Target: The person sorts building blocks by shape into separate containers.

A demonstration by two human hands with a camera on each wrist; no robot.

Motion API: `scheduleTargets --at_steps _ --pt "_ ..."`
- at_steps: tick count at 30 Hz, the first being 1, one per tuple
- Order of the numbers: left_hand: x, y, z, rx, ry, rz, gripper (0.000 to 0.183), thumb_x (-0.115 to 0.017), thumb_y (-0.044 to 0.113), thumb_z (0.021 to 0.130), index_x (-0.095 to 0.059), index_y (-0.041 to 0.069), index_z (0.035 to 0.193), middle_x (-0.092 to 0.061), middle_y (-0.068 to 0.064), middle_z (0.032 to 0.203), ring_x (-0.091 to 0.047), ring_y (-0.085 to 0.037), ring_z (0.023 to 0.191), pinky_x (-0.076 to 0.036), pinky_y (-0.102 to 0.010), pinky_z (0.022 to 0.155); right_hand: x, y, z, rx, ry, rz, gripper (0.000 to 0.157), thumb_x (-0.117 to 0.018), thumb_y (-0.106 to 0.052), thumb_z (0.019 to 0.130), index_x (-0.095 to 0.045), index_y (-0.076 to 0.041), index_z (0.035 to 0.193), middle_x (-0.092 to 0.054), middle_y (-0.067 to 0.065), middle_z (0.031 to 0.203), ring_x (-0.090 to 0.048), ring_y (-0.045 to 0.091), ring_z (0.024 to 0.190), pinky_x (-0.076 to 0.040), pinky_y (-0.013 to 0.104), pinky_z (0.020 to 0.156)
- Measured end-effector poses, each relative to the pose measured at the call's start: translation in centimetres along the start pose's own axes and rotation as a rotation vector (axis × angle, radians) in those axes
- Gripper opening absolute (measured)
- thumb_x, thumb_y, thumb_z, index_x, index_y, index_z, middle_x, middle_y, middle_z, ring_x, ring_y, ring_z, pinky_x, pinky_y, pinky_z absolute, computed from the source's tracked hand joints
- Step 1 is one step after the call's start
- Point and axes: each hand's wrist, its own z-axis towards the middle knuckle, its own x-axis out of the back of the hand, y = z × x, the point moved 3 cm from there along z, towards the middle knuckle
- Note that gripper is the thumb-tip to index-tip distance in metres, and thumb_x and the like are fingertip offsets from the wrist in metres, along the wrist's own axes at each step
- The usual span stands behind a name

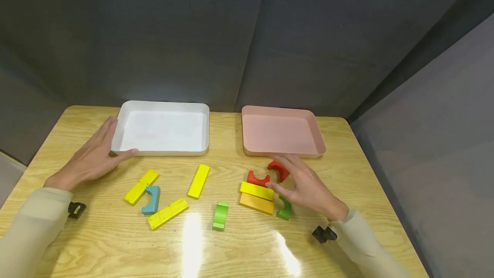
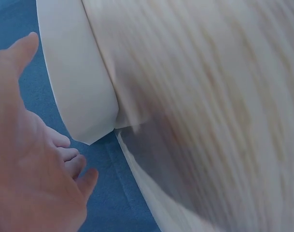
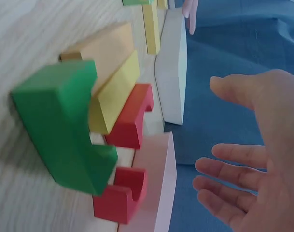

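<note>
The left hand (image 1: 94,153) is spreading its thumb beside the white tray (image 1: 162,128); the right hand (image 1: 306,185), fingers spread, is hovering near two red arch blocks (image 1: 259,179), a yellow plank (image 1: 256,191) and a dark green arch block (image 1: 285,208). The pink tray (image 1: 281,132) is sitting behind these. Both forearms (image 1: 36,222) are angling inward.

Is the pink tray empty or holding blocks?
Empty: in the head view, the pink tray shows a bare floor; both red arch blocks lie outside it.
</note>
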Motion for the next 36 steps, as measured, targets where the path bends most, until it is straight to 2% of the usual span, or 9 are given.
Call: scheduleTargets --at_steps 6,15,20,25,36 --pt "-0.2 0.2 0.4 -0.004 -0.022 0.01 0.118 -0.058 0.069 0.101 0.016 0.009 0.17 0.024 -0.011 0.177 0.008 -0.044 0.164 -0.013 -0.076 0.125 -0.6 -1.2 -0.8 0.0 -0.026 0.004 0.067 -0.088 -0.037 0.092 -0.062 -0.008 0.147 -0.059 0.011 0.15 -0.059 0.032 0.132 -0.058 0.053 0.103" --pt "-0.2 0.2 0.6 0.003 -0.034 0.028 0.12 -0.058 0.071 0.1 0.017 0.008 0.169 0.023 -0.011 0.177 0.007 -0.044 0.164 -0.012 -0.073 0.126 -1.2 -2.4 -1.7 0.002 -0.099 0.022 0.064 -0.088 -0.038 0.092 -0.066 -0.008 0.143 -0.062 0.008 0.147 -0.062 0.027 0.132 -0.057 0.049 0.107" --pt "-0.3 0.2 0.6 -0.002 -0.042 0.028 0.118 -0.056 0.07 0.101 0.017 0.007 0.169 0.024 -0.012 0.177 0.008 -0.044 0.164 -0.011 -0.072 0.127 -1.7 -2.7 -2.3 -0.002 -0.132 0.036 0.058 -0.088 -0.037 0.092 -0.068 -0.011 0.14 -0.063 0.001 0.14 -0.065 0.02 0.121 -0.06 0.044 0.101" --pt "-0.4 0.2 0.4 -0.007 -0.043 0.028 0.117 -0.057 0.068 0.102 0.017 0.006 0.169 0.023 -0.013 0.177 0.006 -0.045 0.164 -0.013 -0.073 0.126 -2.4 -3.0 -2.9 0.004 -0.16 0.046 0.054 -0.09 -0.03 0.091 -0.07 -0.007 0.135 -0.065 0.001 0.129 -0.066 0.018 0.108 -0.062 0.039 0.094" --pt "-0.6 0.2 0.2 -0.013 -0.041 0.04 0.114 -0.053 0.067 0.104 0.016 0.004 0.169 0.023 -0.014 0.177 0.004 -0.047 0.164 -0.007 -0.069 0.129 -3.2 -3.1 -3.4 0.062 -0.155 0.041 0.044 -0.091 -0.024 0.09 -0.072 -0.007 0.127 -0.065 0.002 0.119 -0.064 0.018 0.1 -0.061 0.032 0.088"
